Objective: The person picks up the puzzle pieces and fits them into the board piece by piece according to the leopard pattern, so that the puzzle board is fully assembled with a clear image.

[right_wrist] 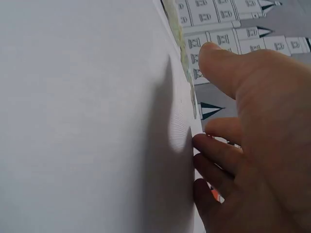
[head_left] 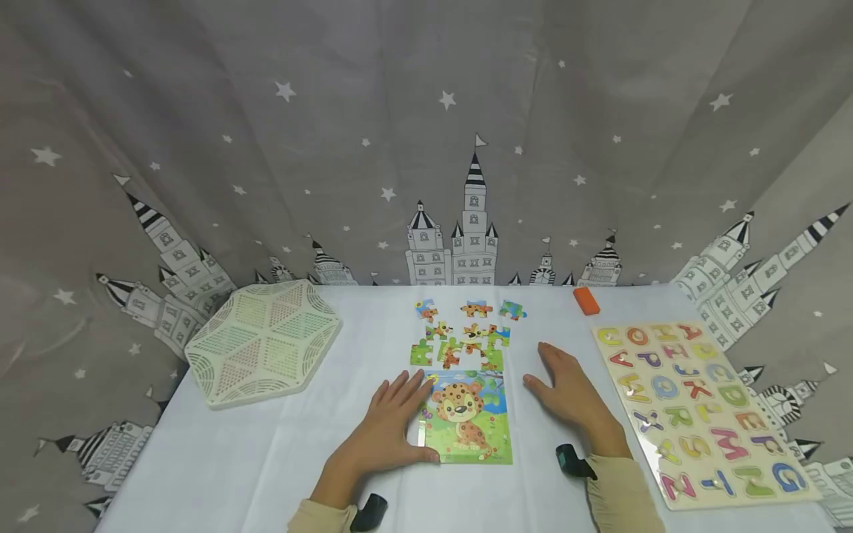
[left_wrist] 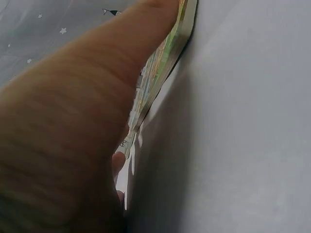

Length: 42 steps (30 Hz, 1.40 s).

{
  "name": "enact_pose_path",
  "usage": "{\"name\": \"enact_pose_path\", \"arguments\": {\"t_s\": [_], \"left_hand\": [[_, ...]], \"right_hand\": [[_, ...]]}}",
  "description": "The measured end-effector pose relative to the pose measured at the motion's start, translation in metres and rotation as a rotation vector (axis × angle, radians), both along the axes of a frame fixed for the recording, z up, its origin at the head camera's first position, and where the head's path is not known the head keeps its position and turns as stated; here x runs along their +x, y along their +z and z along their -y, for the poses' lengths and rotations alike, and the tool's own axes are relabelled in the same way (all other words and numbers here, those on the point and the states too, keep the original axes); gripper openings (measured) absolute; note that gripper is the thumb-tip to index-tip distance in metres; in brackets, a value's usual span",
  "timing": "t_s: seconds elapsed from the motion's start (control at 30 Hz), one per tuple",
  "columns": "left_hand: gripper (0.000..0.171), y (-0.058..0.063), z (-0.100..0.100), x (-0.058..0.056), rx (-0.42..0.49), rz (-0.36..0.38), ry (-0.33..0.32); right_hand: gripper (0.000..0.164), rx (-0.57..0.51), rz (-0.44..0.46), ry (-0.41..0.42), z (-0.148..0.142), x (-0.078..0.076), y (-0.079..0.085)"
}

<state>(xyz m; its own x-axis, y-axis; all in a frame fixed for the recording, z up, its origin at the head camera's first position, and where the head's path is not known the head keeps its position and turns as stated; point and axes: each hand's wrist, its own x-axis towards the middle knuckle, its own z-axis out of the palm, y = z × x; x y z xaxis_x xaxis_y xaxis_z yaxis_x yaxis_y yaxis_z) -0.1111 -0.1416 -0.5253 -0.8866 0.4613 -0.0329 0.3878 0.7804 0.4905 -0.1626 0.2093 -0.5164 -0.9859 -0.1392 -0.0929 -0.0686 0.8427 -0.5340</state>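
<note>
A square puzzle picture of a spotted leopard cub [head_left: 463, 418] lies near the table's front middle. My left hand [head_left: 386, 429] is at its left side, fingers spread, with the thumb over its lower left corner and the index fingertip at its upper left. In the left wrist view, the thumb [left_wrist: 150, 24] touches the edge of the thick picture board [left_wrist: 167, 53]. Apart from the picture, to its right, my right hand [head_left: 573, 392] rests on the white cloth with nothing in it. Loose jigsaw pieces [head_left: 421, 352] lie in rows just beyond the picture.
On the left lies a pale hexagonal board [head_left: 266, 344] with coloured patterns. A wooden alphabet board [head_left: 706, 414] lies at the right, close to my right forearm. An orange block [head_left: 586, 301] sits near the back edge. Behind the table hangs a grey castle-print curtain [head_left: 333, 148].
</note>
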Motion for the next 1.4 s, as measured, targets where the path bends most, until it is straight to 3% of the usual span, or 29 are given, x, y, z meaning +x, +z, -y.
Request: {"name": "enact_pose_path", "arguments": {"t_s": [0.27,0.47,0.63,0.87,1.03,1.17,1.4], "left_hand": [[0.131,-0.002,-0.006,0.0,-0.027,0.004,-0.02],[0.131,0.001,-0.002,0.002,-0.031,0.018,-0.004],[0.133,0.0,-0.002,0.003,-0.02,0.04,-0.004],[0.136,-0.001,-0.004,0.001,-0.012,0.048,0.005],[0.138,-0.002,-0.008,0.001,-0.023,0.067,0.012],[0.137,0.0,-0.009,0.002,-0.025,0.061,0.009],[0.135,0.005,-0.006,0.003,-0.007,0.054,0.013]], "right_hand": [[0.072,-0.084,0.004,-0.137,-0.006,-0.048,-0.003],[0.07,-0.169,0.021,-0.168,0.003,-0.084,-0.005],[0.068,-0.207,0.031,-0.195,0.011,-0.104,-0.005],[0.066,-0.214,0.016,-0.195,0.02,-0.119,-0.002],[0.062,-0.154,-0.013,-0.189,0.021,-0.122,-0.001],[0.056,-0.146,-0.02,-0.238,0.021,-0.122,0.002],[0.04,-0.221,-0.003,-0.314,0.022,-0.119,0.005]]}}
